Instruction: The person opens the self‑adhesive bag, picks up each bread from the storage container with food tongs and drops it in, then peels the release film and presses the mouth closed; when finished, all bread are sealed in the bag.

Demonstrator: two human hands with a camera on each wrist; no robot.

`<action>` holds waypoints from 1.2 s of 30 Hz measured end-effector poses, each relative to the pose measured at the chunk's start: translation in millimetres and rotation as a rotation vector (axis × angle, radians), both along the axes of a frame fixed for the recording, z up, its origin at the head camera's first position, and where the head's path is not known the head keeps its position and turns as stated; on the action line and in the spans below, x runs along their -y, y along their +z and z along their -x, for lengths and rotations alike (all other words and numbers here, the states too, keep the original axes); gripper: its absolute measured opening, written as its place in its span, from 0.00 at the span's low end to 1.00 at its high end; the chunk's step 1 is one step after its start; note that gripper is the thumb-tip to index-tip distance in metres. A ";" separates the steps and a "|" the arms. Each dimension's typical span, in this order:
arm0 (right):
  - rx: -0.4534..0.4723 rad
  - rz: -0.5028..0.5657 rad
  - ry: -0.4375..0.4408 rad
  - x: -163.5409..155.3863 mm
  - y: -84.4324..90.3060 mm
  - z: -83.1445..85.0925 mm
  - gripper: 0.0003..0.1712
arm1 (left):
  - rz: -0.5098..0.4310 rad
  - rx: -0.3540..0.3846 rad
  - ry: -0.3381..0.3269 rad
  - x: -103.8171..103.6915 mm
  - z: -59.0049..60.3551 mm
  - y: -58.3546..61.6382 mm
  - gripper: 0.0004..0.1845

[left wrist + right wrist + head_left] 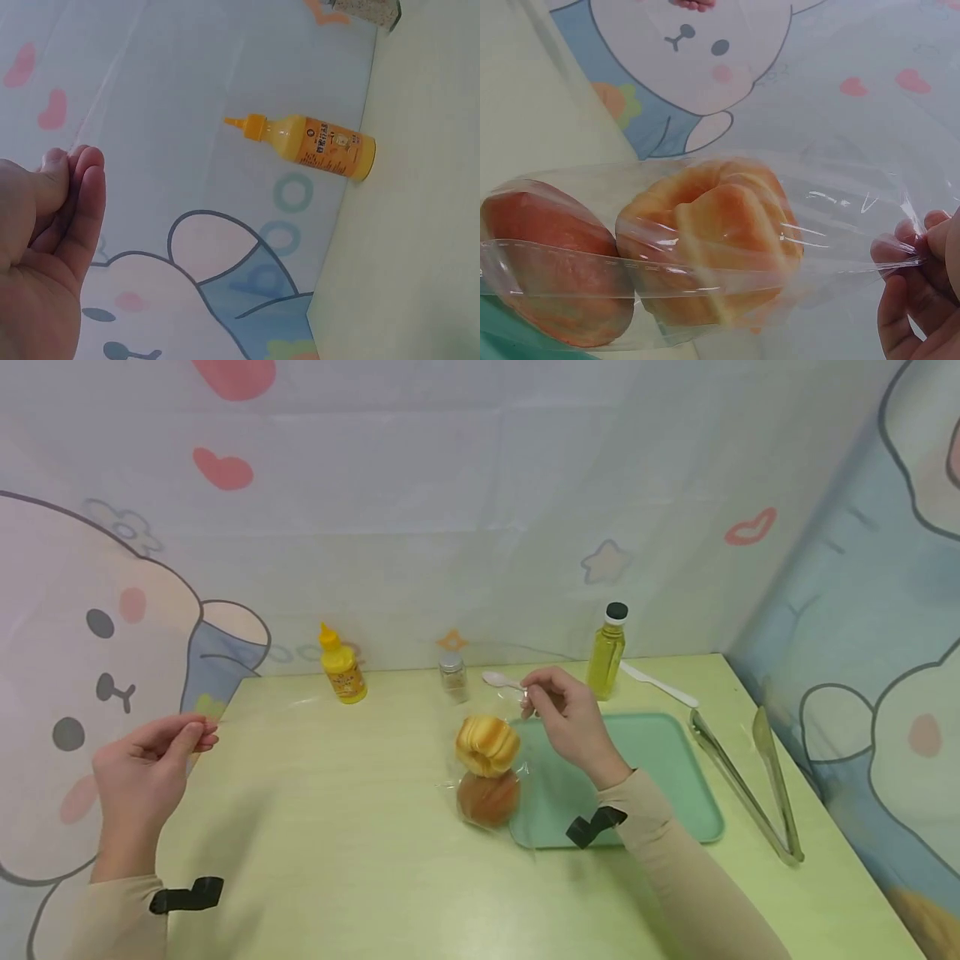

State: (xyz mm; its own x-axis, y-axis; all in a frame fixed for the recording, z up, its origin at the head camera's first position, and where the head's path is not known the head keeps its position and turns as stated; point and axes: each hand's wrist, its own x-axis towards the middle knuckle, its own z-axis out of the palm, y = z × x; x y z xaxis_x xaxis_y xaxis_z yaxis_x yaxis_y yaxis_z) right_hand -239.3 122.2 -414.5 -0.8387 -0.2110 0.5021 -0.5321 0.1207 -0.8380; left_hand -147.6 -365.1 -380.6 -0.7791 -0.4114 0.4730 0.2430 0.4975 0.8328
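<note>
My right hand (pixel 529 700) pinches the top of a clear plastic bag (pixel 491 777) and holds it up over the table, by the left edge of a green tray (pixel 667 760). Two round breads are stacked in the bag: a golden ridged bun (pixel 487 745) above a darker brown one (pixel 489 798). In the right wrist view the golden bun (pixel 709 240) and the brown one (pixel 551 262) lie side by side under the film, which my right hand (pixel 919 247) pinches at the corner. My left hand (pixel 197 737) is raised at the far left, thumb pressed to fingertips (pixel 75 169); nothing shows between them.
Along the back wall stand a yellow squeeze bottle (pixel 342 664), a small spice jar (pixel 452 671) and an oil bottle (pixel 606 652). A white spoon (pixel 498 679) and a white knife (pixel 660 685) lie nearby. Metal tongs (pixel 757 777) lie to the right of the tray.
</note>
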 end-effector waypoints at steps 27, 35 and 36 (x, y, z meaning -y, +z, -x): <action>0.007 -0.002 0.032 7.3 4.5 -5.1 0.07 | 0.380 0.208 -0.132 -4.4 -3.2 -62.3 0.11; 0.019 -0.010 0.034 6.9 4.3 -6.2 0.08 | 0.536 0.035 -0.134 -38.9 29.1 -74.2 0.14; 0.014 -0.010 0.036 6.7 4.4 -6.4 0.08 | 0.534 0.001 -0.145 -48.2 34.9 -74.9 0.15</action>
